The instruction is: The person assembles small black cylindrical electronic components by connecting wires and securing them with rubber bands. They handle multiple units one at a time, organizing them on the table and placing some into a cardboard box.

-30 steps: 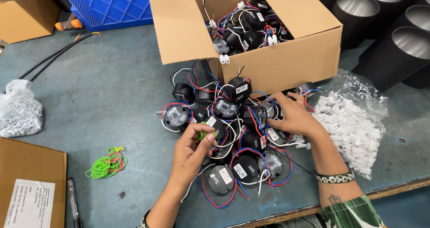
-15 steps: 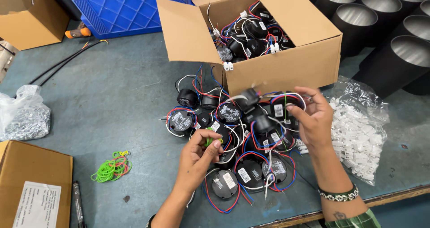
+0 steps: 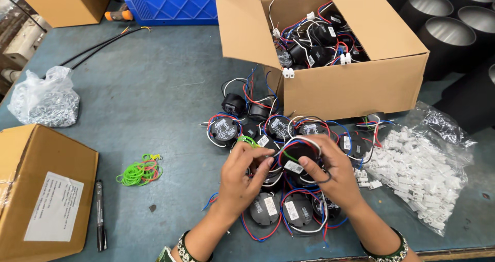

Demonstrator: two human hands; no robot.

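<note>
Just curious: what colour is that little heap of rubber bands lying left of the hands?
Mostly bright green rubber bands, with a few orange-pink ones, seen in the head view.

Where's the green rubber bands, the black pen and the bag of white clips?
rubber bands (image 3: 138,172), head view, middle of the bunch
pen (image 3: 99,214), head view, mid barrel
bag (image 3: 418,174), head view, clip-filled middle

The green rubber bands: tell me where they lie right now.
In the head view, the green rubber bands lie loose on the table, left of the left hand, between the black marker and the pile of black wired modules.
</note>
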